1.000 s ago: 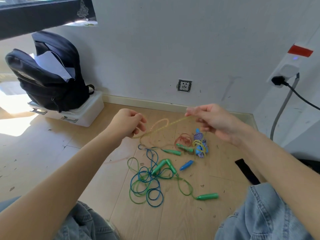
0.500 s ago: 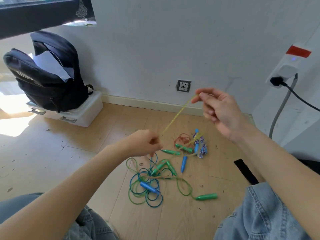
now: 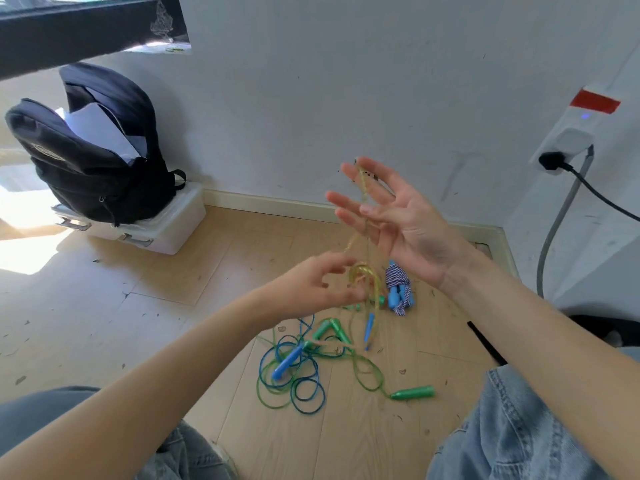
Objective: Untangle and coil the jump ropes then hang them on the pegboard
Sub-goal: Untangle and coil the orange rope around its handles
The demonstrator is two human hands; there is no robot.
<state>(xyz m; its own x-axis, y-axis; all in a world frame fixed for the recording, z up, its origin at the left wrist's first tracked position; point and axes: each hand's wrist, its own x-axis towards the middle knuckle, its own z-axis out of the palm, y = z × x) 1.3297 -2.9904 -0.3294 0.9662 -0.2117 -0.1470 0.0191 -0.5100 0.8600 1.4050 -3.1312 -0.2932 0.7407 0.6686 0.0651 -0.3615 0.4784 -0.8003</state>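
A thin yellow jump rope is draped over the spread fingers of my right hand, raised palm-up above the floor. Its strands hang down to a small yellow loop by my left hand, whose curled fingers pinch the rope lower down; this part is blurred. On the wooden floor below lies a tangle of blue and green jump ropes with green handles, a blue handle and one green handle off to the right. A wound blue-and-white rope bundle lies behind.
A black backpack sits on a white storage box against the wall at left. A power strip with a black plug and cable is on the right wall. A black strap lies by my right knee.
My right hand has opened from a pinch to spread fingers with the yellow rope across them. My left hand moved right and under it, and the rope now forms a loop.
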